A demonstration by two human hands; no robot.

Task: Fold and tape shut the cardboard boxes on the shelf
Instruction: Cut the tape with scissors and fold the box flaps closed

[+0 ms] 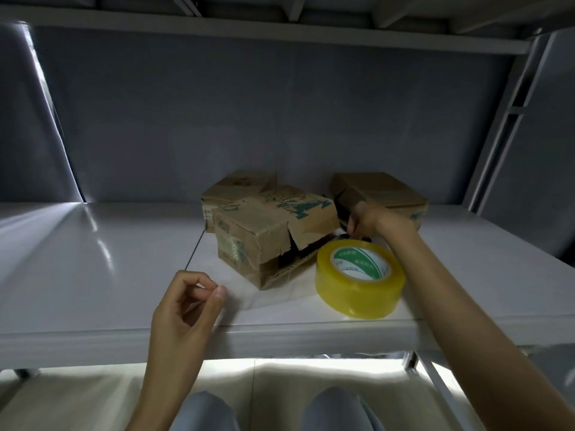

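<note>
nearest box (273, 234) lies corner-forward; left hand (186, 303) pinches clear tape (faint), right hand (370, 222) grips something dark.

We are showing two bare arms with no sleeves on them, our left hand (189, 301) and right hand (371, 220) wearing no gloves, and we are wearing soft, light blue-grey trousers (336, 412) on both knees.

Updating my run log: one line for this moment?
left hand: pinching tape end | right hand: reaching behind tape roll | front box: flaps open
</note>
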